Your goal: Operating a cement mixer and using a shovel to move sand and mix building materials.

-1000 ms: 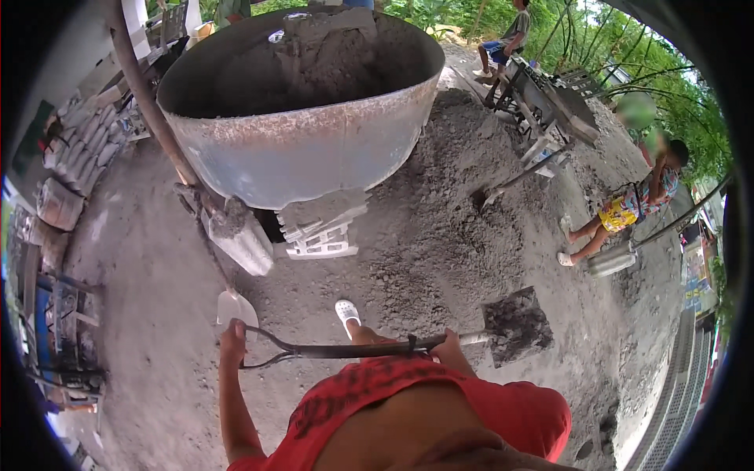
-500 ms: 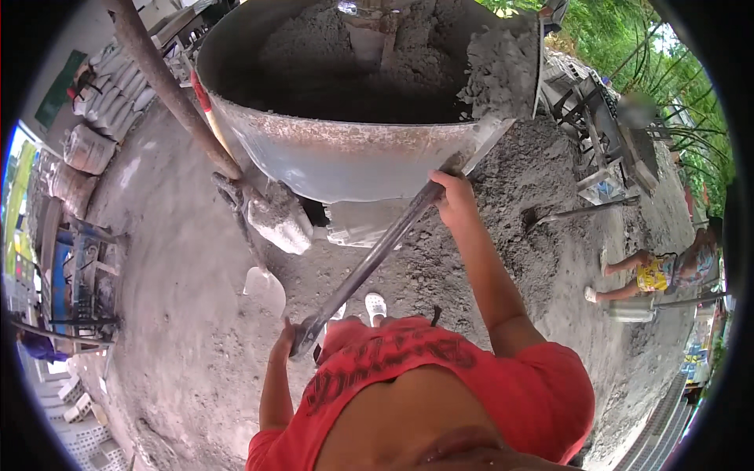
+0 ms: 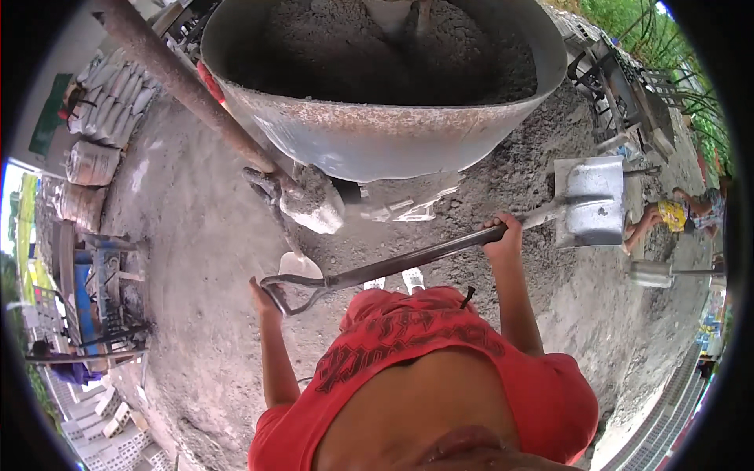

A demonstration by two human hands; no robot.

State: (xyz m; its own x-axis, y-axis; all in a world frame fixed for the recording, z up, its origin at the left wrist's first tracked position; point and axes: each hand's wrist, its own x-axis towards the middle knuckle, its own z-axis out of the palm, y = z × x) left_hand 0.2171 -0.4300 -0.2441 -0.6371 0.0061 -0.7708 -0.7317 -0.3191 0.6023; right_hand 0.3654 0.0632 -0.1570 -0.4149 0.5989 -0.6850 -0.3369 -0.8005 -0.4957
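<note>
Across my body I hold a shovel [image 3: 428, 255], its flat square metal blade [image 3: 591, 202] out to the right and bare of any load. My left hand [image 3: 267, 297] is closed on the D-shaped grip at the shaft's left end. Farther along, my right hand [image 3: 503, 235] wraps round the dark shaft near the blade. In front of me stands a large round mixer drum [image 3: 377, 141], rust-stained at its rim. Grey mix [image 3: 377, 67] lies inside it, around a central post partly cut off by the frame's top.
A thick pole [image 3: 196, 98] leans at the drum's left, near a cement-crusted bag [image 3: 312, 206] and another shovel blade [image 3: 299, 265]. Grey sand [image 3: 518, 161] is heaped right of the drum. Stacked sacks [image 3: 114, 98] stand far left. A person in yellow shorts [image 3: 673, 214] is at the right, by another shovel [image 3: 652, 274].
The shovel has swung from the drum's right rim down and right, becoming nearly level. The grey mix on its blade is gone, and both hands keep their hold.
</note>
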